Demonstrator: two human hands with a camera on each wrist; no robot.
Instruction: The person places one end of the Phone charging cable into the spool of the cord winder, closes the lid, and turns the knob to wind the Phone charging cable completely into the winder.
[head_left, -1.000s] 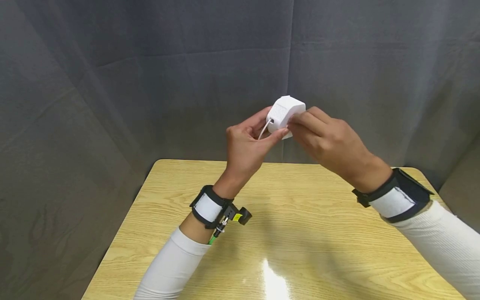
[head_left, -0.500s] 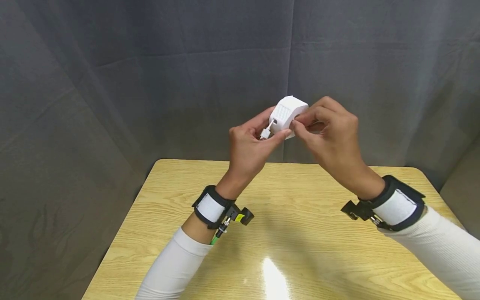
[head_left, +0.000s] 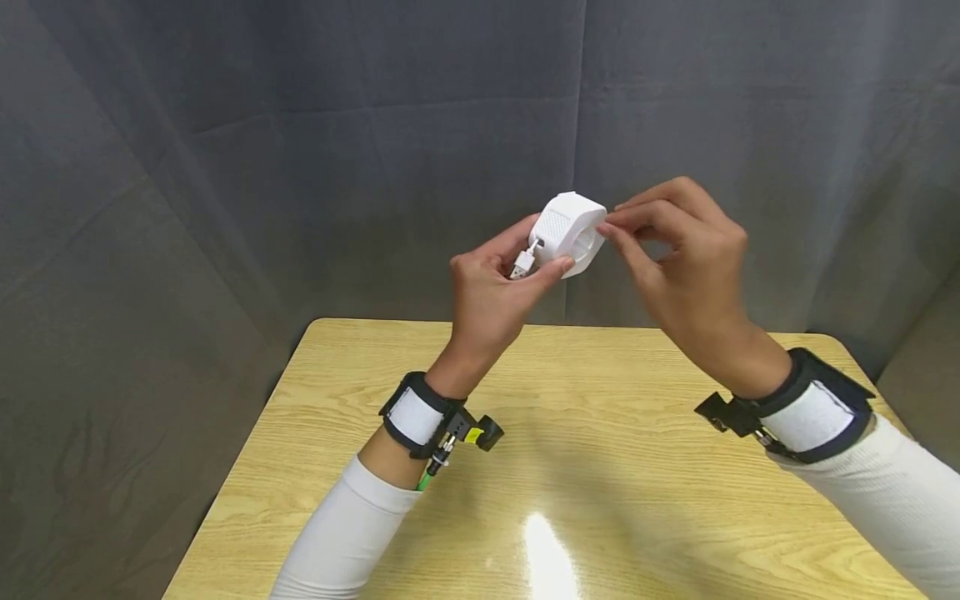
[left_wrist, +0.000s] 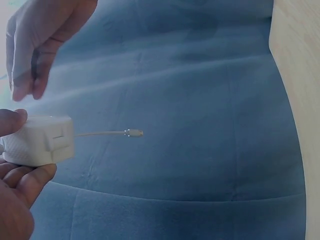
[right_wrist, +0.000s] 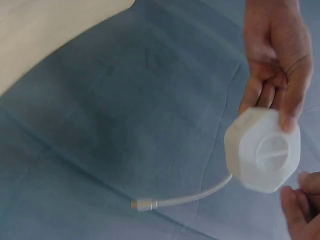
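My left hand [head_left: 546, 250] holds a small white octagonal box [head_left: 568, 227] up in the air above the table, thumb underneath and fingers behind. The box [left_wrist: 40, 140] has a dotted side and a round recessed face [right_wrist: 272, 152]. A short white cable [right_wrist: 192, 196] with a small plug [head_left: 522, 262] sticks out of its left side. My right hand [head_left: 613, 227] hovers at the box's right edge, fingers gently bent. In the left wrist view its fingertips [left_wrist: 25, 85] sit just above the box, with a gap between them.
A light wooden table [head_left: 600, 467] lies below both hands, with a glare spot near the front. Grey cloth [head_left: 300, 167] hangs behind and around it. Black-and-white wrist straps with small cameras sit on both forearms.
My right hand has let go of the box and drawn back slightly to the right. The box has turned so its round face shows. The plug now hangs close to the box.
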